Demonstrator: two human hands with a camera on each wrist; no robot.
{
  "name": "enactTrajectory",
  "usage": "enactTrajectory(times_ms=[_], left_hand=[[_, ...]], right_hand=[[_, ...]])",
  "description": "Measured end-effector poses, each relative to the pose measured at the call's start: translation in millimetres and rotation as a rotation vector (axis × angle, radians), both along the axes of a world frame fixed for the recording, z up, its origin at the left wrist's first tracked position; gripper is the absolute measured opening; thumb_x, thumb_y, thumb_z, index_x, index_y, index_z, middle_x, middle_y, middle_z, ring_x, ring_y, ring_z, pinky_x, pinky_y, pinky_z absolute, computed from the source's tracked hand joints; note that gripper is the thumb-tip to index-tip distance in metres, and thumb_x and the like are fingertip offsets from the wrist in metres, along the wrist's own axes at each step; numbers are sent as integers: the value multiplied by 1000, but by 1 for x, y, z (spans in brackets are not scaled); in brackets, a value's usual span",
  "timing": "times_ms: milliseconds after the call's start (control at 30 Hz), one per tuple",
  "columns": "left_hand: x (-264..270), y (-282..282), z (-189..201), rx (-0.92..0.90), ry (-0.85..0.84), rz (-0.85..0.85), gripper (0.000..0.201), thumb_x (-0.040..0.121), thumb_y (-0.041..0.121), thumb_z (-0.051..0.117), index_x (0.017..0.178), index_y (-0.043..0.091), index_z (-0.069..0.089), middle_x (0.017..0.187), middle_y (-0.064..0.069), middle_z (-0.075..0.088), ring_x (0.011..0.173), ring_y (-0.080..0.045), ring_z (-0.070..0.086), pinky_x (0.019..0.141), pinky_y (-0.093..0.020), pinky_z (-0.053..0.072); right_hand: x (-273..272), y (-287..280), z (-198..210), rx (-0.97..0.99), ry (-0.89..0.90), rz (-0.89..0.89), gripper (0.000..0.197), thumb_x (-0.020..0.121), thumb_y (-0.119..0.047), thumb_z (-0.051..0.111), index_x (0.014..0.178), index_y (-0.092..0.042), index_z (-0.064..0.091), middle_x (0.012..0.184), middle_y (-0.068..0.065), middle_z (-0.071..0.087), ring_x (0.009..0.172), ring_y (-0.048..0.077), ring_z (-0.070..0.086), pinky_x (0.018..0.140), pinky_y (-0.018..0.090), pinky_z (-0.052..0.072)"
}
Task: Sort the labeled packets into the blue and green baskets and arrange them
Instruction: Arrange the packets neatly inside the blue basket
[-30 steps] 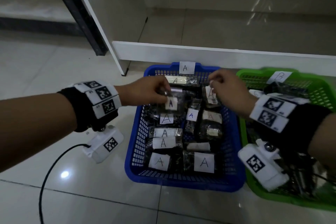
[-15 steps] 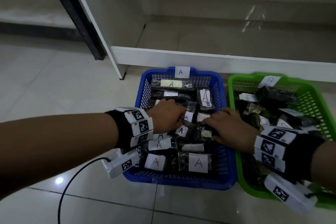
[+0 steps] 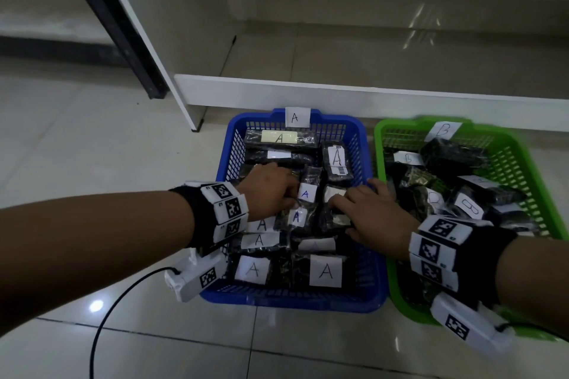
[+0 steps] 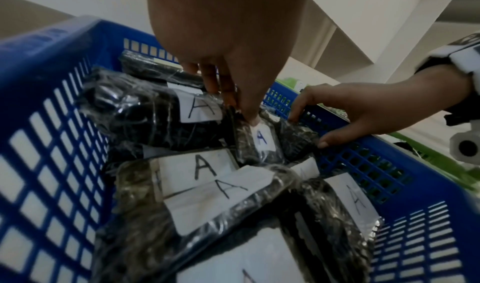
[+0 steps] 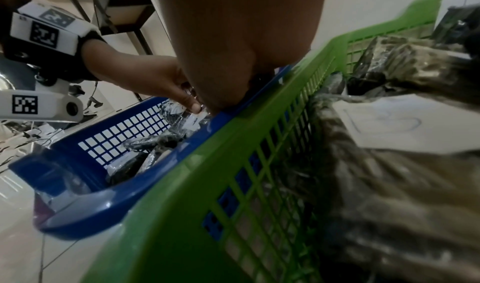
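Blue basket [image 3: 366, 169] holds the A packets, where the left hand [image 3: 271, 191] pinches one packet [image 4: 262, 143] and the right hand [image 3: 372, 218] presses flat, fingers spread, on another; slick wrap could slip, I judge, jumbling the rows

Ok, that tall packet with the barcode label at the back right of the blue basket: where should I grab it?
Take the barcode packet by its two long side edges, coming straight down from above. It lies flat, label up, in the blue basket, with the basket's right wall and other packets close by, so a sideways approach looks blocked. Both the left hand and the right hand are busy nearer the middle.
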State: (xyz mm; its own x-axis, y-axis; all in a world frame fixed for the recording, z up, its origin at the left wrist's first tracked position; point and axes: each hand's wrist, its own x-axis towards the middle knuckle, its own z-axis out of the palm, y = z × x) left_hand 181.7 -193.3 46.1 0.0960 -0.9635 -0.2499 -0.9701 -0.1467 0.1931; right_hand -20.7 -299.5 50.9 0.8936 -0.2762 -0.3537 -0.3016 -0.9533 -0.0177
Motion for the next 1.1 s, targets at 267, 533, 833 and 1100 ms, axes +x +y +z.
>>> enactTrajectory(times_ms=[267,533,833,1100], left_hand=[[24,-1,13,211,-5,-184,39,96,31,50,132,44,48,139,9,42,127,-18,33,102,-40,27],[32,8,4,58,146,-165,68,84,22,68,143,24,35,135,0,49,123,-18,43,104,-37,38],[54,19,8,74,150,-56,64,80,28,71,135,20,39,130,-1,50,116,-18,49,98,-33,42],[56,14,-1,179,236,-32,65,87,26,66,143,19,35,142,-3,45,128,-19,43,105,-30,33]], right_hand=[[4,3,3,-19,-8,4,56,84,-36,59,133,-30,33,125,2,39,123,25,35,111,47,10],[53,28,9,248,-181,-158,47,91,-38,52,134,-28,36,130,0,51,127,21,39,109,42,16],[70,30,-12,304,-206,-286,26,90,-30,57,114,-30,48,108,-5,63,110,19,49,100,43,22],[73,29,-15,179,-207,-263,29,87,-39,60,114,-27,57,119,-3,52,120,18,43,101,37,23]])
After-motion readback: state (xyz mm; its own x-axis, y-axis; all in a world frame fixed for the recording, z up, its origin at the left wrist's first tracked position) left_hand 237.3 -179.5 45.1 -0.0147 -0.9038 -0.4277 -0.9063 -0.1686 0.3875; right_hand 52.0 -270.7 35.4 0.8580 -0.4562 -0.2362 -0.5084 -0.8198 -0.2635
